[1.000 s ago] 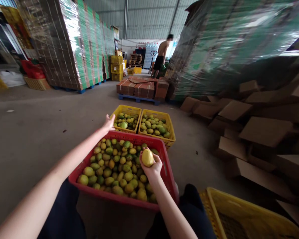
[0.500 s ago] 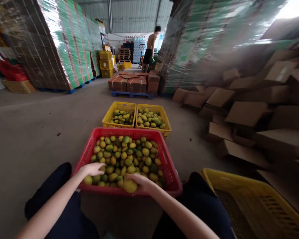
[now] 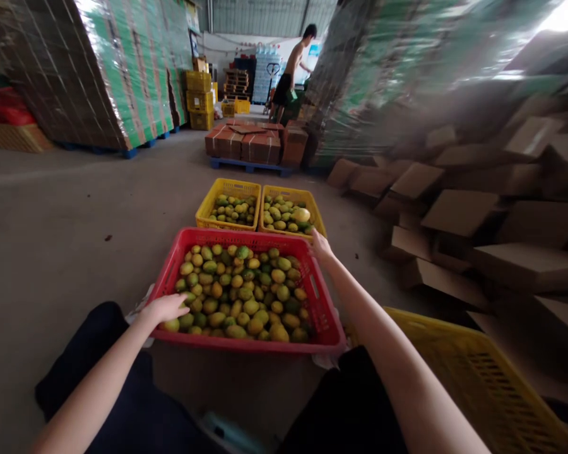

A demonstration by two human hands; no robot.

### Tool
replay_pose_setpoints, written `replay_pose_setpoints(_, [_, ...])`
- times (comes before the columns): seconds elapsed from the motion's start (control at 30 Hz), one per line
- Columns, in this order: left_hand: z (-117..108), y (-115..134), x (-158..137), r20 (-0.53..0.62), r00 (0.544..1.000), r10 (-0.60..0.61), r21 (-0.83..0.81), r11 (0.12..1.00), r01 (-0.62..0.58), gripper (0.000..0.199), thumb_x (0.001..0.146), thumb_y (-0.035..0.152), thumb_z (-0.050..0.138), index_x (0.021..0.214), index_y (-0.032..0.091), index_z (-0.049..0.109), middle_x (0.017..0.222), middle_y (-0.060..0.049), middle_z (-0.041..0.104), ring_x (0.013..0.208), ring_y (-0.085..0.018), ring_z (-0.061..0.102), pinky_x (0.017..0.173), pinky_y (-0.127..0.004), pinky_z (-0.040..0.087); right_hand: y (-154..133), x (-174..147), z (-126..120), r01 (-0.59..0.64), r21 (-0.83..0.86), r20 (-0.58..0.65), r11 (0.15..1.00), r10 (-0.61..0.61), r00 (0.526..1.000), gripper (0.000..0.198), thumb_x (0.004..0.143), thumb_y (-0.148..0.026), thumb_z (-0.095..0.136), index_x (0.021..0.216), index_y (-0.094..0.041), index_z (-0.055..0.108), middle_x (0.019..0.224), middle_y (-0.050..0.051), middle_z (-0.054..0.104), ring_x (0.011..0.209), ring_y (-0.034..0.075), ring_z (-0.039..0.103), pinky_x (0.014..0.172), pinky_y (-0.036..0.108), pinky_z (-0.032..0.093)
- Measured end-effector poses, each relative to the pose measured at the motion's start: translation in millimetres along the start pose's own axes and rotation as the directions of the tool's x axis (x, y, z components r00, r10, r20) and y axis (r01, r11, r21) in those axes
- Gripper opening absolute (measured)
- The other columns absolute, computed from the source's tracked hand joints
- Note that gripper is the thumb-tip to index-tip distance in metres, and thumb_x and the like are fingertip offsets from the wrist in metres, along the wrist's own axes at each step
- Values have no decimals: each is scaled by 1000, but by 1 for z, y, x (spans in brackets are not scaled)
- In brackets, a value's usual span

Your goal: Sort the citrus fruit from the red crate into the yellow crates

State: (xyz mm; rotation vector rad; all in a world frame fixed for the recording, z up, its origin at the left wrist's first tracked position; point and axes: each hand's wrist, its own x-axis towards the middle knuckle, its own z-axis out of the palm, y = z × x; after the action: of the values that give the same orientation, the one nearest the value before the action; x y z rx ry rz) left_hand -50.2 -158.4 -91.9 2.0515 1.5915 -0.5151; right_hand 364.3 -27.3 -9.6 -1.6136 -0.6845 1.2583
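Note:
A red plastic crate (image 3: 260, 345) full of yellow and green oval fruit (image 3: 246, 293), lemon-like in look, stands between my knees. My left hand (image 3: 166, 309) lies over the fruit at the crate's left side, fingers stretched out and nothing gripped. Beyond the red crate's far right corner, my right hand (image 3: 322, 247) reaches out with its fingers extended and holds nothing. Just past its fingertips is a paler yellow fruit (image 3: 301, 215) above the right yellow crate (image 3: 318, 217); I cannot tell whether it is in the air or resting. Beside that stands the left yellow crate (image 3: 202, 211), also holding fruit.
To my right is another yellow crate (image 3: 435, 325), partly behind my arm. Cardboard boxes (image 3: 459, 214) lie heaped beyond it. Farther back are a blue pallet (image 3: 250, 166) with flat cartons, tall wrapped stacks (image 3: 137, 75) and a person (image 3: 288, 75).
My right hand has moved from the red crate's near side forward and right, letting go of the fruit it held. My left hand stays at the left side. The person behind has leaned forward.

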Motion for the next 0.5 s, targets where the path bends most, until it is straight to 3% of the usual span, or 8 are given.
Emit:
replay_pose_setpoints(0.13, [-7,-3,6,-2,999,-35,25,999,35,54,89,38,41,134,11,46,134,-19,53,120,-28,53,98,-35,41,59,-25,-16,-35,-229,78,973,54,995,10,73,-23,68,79,-15,66,74,5,69,54,10,58,46,18,44])
replay_pose_setpoints(0.27, [-1,-11,20,-4,996,-86,25,996,86,47,90,36,42,128,10,52,128,-21,57,115,-31,56,95,-38,42,109,-59,-24,-31,-320,199,947,99,975,7,70,-23,69,72,-17,67,73,5,71,57,13,63,52,21,49])
replay_pose_setpoints(0.4, [20,-13,39,21,989,-149,4,989,149,35,89,31,51,116,12,59,121,-17,60,109,-29,58,93,-40,45,117,-73,-16,47,-326,309,944,60,949,16,71,-32,68,80,-18,67,86,6,72,65,14,66,60,23,52])
replay_pose_setpoints(0.5, [38,-11,53,16,983,-183,-29,983,184,32,89,33,54,117,16,57,120,-11,58,104,-22,58,89,-41,49,110,-79,-7,131,-258,439,957,-5,898,27,70,-40,68,85,-18,68,92,7,72,70,15,67,62,23,52])
